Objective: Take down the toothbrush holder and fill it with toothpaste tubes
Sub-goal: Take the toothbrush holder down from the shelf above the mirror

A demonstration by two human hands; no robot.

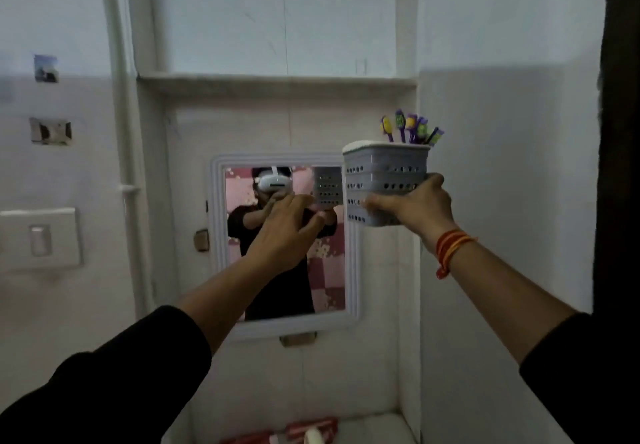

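Observation:
A grey perforated toothbrush holder (pixel 384 175) with several purple and yellow toothbrushes (pixel 410 129) standing in it is held up at the right, in front of the white wall recess. My right hand (pixel 415 206) grips its lower right side and base. My left hand (pixel 287 232) is raised before the mirror just left of the holder, fingers spread, holding nothing and not touching it. Red and white toothpaste tubes (pixel 304 431) lie on the ledge at the bottom edge, partly cut off.
A white-framed mirror (pixel 216 246) hangs on the recess wall and reflects the person. A shelf (pixel 277 80) spans the recess above. A white pipe (pixel 119 97) runs down the left; a switch plate (pixel 40 237) sits at far left. A dark door frame (pixel 620 132) lines the right edge.

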